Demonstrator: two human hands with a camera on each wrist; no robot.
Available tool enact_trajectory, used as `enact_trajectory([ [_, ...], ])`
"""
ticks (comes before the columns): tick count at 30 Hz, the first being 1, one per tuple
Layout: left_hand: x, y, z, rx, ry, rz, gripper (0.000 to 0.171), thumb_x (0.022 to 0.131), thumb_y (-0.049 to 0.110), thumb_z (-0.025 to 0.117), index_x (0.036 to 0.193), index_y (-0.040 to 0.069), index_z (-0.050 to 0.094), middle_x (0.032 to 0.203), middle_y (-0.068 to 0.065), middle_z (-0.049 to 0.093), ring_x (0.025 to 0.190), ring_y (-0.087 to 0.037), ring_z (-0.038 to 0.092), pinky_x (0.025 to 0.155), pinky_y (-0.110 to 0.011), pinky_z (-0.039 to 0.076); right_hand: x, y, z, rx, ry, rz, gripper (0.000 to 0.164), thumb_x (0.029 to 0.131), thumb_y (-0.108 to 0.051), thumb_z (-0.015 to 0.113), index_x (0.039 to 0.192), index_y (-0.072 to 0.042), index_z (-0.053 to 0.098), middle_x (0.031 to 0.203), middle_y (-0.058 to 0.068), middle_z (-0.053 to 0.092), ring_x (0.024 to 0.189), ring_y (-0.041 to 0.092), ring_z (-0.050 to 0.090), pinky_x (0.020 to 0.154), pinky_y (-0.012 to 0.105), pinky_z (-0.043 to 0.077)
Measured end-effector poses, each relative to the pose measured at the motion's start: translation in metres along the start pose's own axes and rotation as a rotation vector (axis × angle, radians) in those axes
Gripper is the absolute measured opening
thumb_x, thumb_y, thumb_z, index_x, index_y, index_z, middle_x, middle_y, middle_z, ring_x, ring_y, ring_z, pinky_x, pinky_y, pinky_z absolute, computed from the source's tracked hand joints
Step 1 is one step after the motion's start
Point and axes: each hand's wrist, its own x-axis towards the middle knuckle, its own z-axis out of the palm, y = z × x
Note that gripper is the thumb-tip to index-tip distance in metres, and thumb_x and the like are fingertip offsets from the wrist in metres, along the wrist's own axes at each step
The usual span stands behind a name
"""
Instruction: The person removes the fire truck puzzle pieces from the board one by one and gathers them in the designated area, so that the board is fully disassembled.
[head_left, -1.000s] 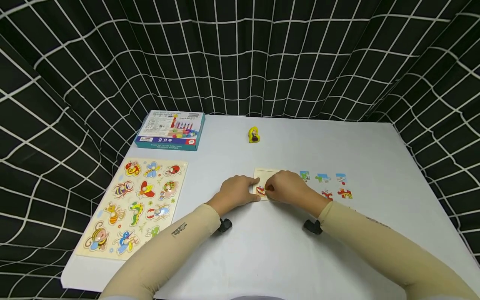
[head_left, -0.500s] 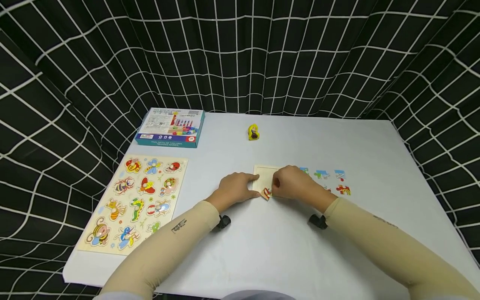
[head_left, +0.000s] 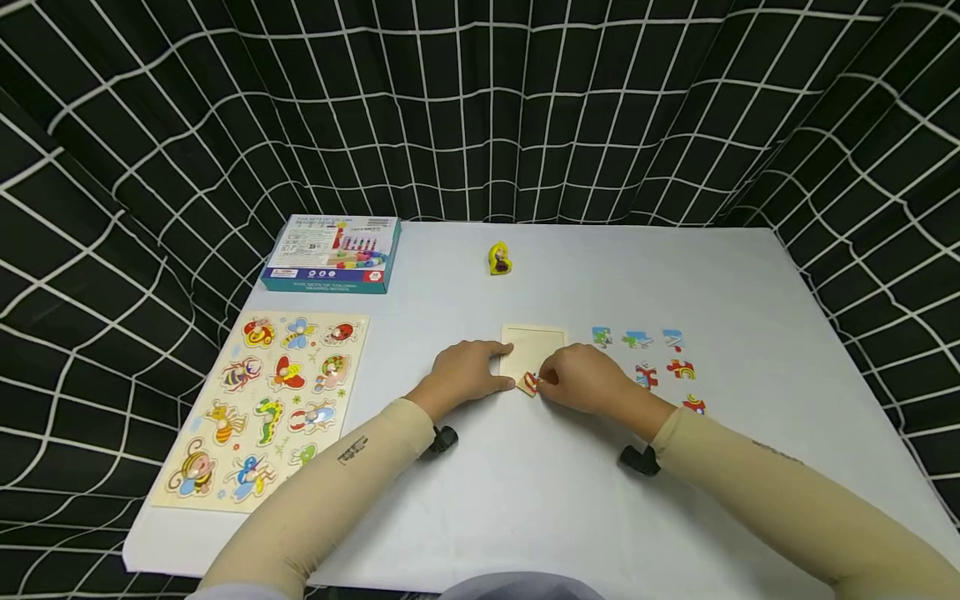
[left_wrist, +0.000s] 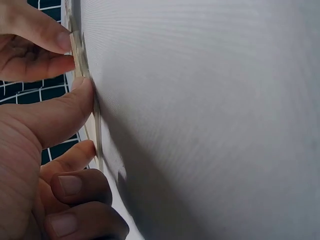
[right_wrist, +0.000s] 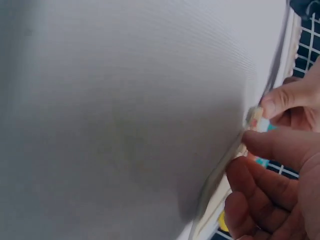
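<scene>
A small pale wooden puzzle tray (head_left: pixel 533 340) lies on the white table in front of the person. At its left side the left hand (head_left: pixel 465 371) holds it, thumb by the near corner and index finger farther up the edge. The right hand (head_left: pixel 585 377) pinches a red-and-white puzzle piece (head_left: pixel 529 383) between thumb and fingertips. That piece sits turned at an angle over the tray's near edge, close to the left thumb. In the left wrist view the tray (left_wrist: pixel 93 127) shows edge-on beside the left thumb (left_wrist: pixel 75 105). The right wrist view catches the piece (right_wrist: pixel 256 117) between both hands.
Several loose jigsaw pieces, among them a red one (head_left: pixel 681 369) and a blue-green one (head_left: pixel 637 339), lie right of the tray. A bug puzzle board (head_left: pixel 285 379) and a boxed toy set (head_left: pixel 330 254) occupy the left. A yellow figure (head_left: pixel 499 259) stands behind the tray.
The right hand has drawn the red piece from inside the tray toward its near edge and turned it askew. The left hand has kept its hold on the tray.
</scene>
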Motion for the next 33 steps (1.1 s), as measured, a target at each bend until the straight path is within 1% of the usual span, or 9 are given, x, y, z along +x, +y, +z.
enact_trajectory([
  [4,0.000,0.003,0.001,-0.004,0.009,-0.005,0.063,0.083,0.050,0.075,0.140,0.029,0.055,0.138,0.002,0.056,0.122,-0.029,0.055,0.086,-0.045,0.047,0.002,-0.005,0.001,0.006,0.006,0.042,0.004,0.081,-0.016,0.073,0.081,-0.012,0.074,0.067,-0.010,0.061,0.061,0.008,0.053,0.059,0.029,0.045],
  [8,0.001,0.003,0.003,-0.002,0.015,0.000,0.064,0.083,0.051,0.074,0.140,0.030,0.055,0.138,0.003,0.056,0.122,-0.028,0.055,0.086,-0.045,0.047,0.001,-0.006,0.001,0.019,0.008,0.030,0.006,0.080,-0.016,0.073,0.076,-0.013,0.072,0.063,-0.011,0.058,0.057,0.008,0.051,0.056,0.028,0.044],
  [10,0.002,0.002,0.004,-0.005,0.018,0.005,0.064,0.083,0.050,0.074,0.140,0.029,0.055,0.138,0.003,0.056,0.122,-0.028,0.055,0.087,-0.045,0.047,-0.003,-0.003,0.000,0.022,0.008,0.029,0.006,0.080,-0.016,0.073,0.074,-0.014,0.070,0.062,-0.011,0.056,0.057,0.008,0.050,0.056,0.028,0.043],
  [13,0.002,0.001,0.006,-0.006,0.018,0.013,0.064,0.083,0.051,0.074,0.140,0.029,0.055,0.138,0.002,0.056,0.121,-0.027,0.056,0.086,-0.044,0.047,-0.018,0.008,-0.007,0.028,-0.006,0.047,0.006,0.077,-0.016,0.073,0.073,-0.017,0.069,0.063,-0.012,0.056,0.060,0.009,0.050,0.057,0.029,0.043],
  [17,0.002,0.001,0.004,0.003,0.013,0.012,0.064,0.083,0.050,0.074,0.141,0.028,0.054,0.138,0.002,0.056,0.120,-0.028,0.056,0.083,-0.043,0.048,-0.049,0.035,-0.017,0.031,-0.052,0.077,0.010,0.077,-0.021,0.075,0.072,-0.026,0.067,0.066,-0.016,0.055,0.064,0.008,0.049,0.059,0.029,0.042],
  [19,0.001,0.000,0.002,0.002,0.012,0.011,0.064,0.083,0.050,0.074,0.141,0.027,0.055,0.138,0.001,0.056,0.119,-0.028,0.056,0.083,-0.043,0.048,-0.065,0.048,-0.018,0.012,-0.069,0.094,0.013,0.077,-0.024,0.075,0.071,-0.031,0.066,0.066,-0.018,0.054,0.065,0.006,0.048,0.059,0.029,0.041],
  [22,0.001,-0.002,0.001,0.005,0.012,0.010,0.065,0.083,0.050,0.074,0.141,0.027,0.054,0.138,0.001,0.056,0.119,-0.028,0.057,0.082,-0.044,0.048,-0.081,0.060,-0.018,0.009,-0.078,0.104,0.014,0.076,-0.023,0.075,0.071,-0.032,0.066,0.066,-0.019,0.053,0.063,0.003,0.048,0.058,0.028,0.041],
  [27,0.001,-0.004,0.004,-0.011,0.001,0.005,0.065,0.084,0.049,0.074,0.141,0.027,0.054,0.139,0.001,0.055,0.119,-0.028,0.056,0.083,-0.043,0.047,-0.092,0.067,-0.014,0.052,-0.051,0.101,0.012,0.076,-0.019,0.075,0.075,-0.029,0.068,0.066,-0.018,0.052,0.062,0.003,0.048,0.057,0.026,0.041],
  [33,0.001,-0.003,0.007,-0.028,0.004,0.011,0.065,0.085,0.050,0.073,0.142,0.026,0.053,0.139,0.000,0.055,0.121,-0.028,0.055,0.085,-0.045,0.048,-0.089,0.070,-0.014,0.040,-0.016,0.116,0.015,0.076,-0.015,0.076,0.076,-0.028,0.068,0.068,-0.015,0.051,0.065,0.006,0.047,0.058,0.027,0.041],
])
